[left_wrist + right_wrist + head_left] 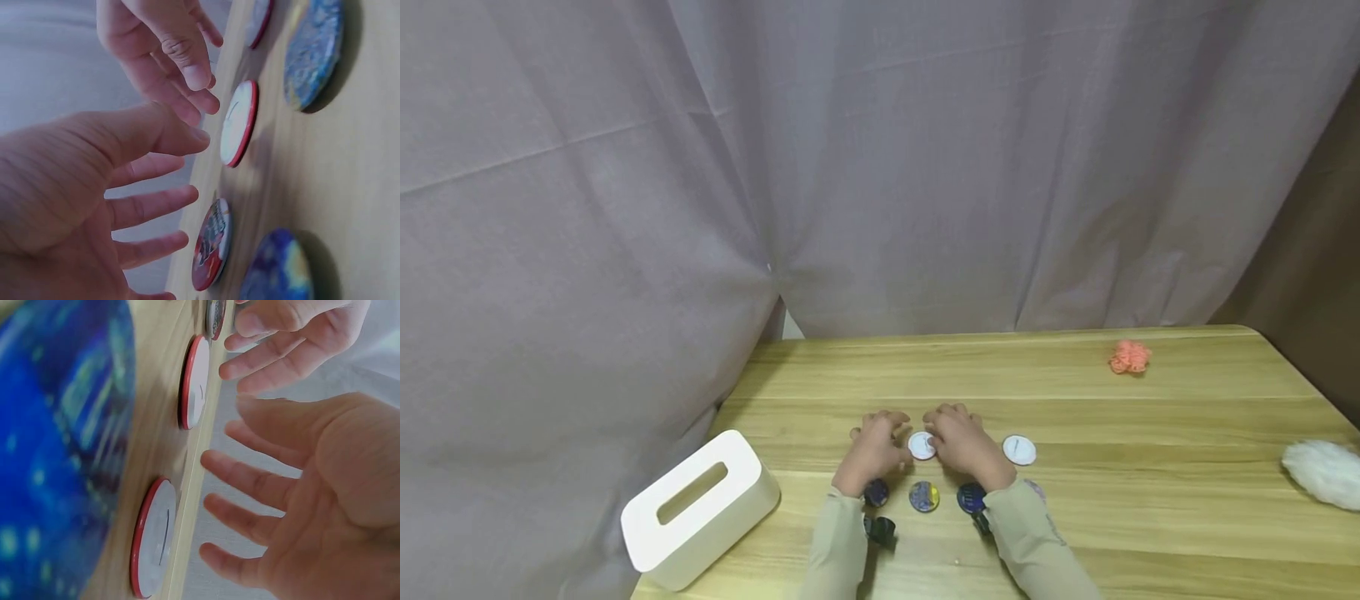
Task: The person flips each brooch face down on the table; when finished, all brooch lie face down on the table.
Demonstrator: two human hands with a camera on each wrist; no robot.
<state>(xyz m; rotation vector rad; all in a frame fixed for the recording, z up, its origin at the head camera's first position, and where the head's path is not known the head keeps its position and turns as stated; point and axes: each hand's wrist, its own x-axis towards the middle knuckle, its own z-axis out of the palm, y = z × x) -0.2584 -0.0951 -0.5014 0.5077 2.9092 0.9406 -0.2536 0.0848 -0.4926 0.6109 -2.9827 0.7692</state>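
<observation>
A round button badge (921, 445) lies back side up between the two hands, its white back and red rim facing the left wrist camera. My left hand (874, 450) hovers at its left with fingers spread and loosely bent, holding nothing. From the other side my right hand (961, 437) reaches over the badge's right edge, fingers apart and relaxed. Beneath the left fingers is a badge with a red picture (212, 245), hidden by the hand in the head view. Another white-backed badge (1019, 450) lies right of the right hand.
Nearer the body lie a dark badge (876, 492), a yellow-and-blue badge (924, 497) and a blue badge (972, 497). A white tissue box (700, 508) stands at left. A coral scrunchie (1130, 357) lies at back right, a white fluffy thing (1324, 473) at the right edge.
</observation>
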